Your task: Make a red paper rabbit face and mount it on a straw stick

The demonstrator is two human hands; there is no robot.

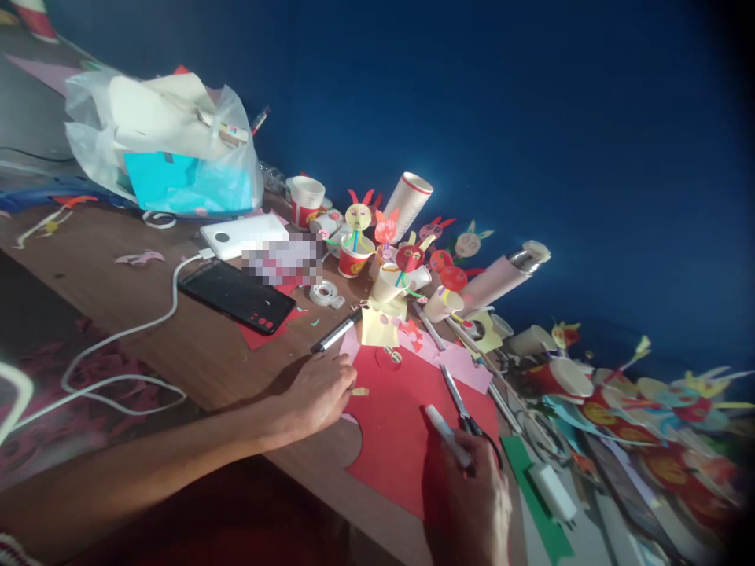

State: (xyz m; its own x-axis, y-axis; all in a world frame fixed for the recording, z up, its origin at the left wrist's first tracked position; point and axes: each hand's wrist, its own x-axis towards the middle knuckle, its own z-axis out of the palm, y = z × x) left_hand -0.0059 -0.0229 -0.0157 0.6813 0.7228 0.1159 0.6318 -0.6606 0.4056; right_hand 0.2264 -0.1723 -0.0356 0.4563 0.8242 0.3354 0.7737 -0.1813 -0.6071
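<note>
My left hand (322, 393) is closed with curled fingers at the left edge of a red paper sheet (401, 440). A small yellow paper piece (361, 391) shows at its fingertips. My right hand (480, 491) is wrapped round a slim whitish tube that looks like a glue stick (447, 434), held above the sheet's right side. Close beside it are black-handled scissors (460, 399), blades pointing away; part of their handle is hidden by the hand. A small round decorated piece (389, 358) lies at the sheet's far edge. A marker (335, 332) lies beyond my left hand.
Paper cups with animal-face figures (357, 255) crowd the back, near a flask (501, 275). Left are a black phone (239, 297), a white power bank (241, 236) with cable and a plastic bag (248, 169). More cups (560, 380) and a charger (553, 491) stand right.
</note>
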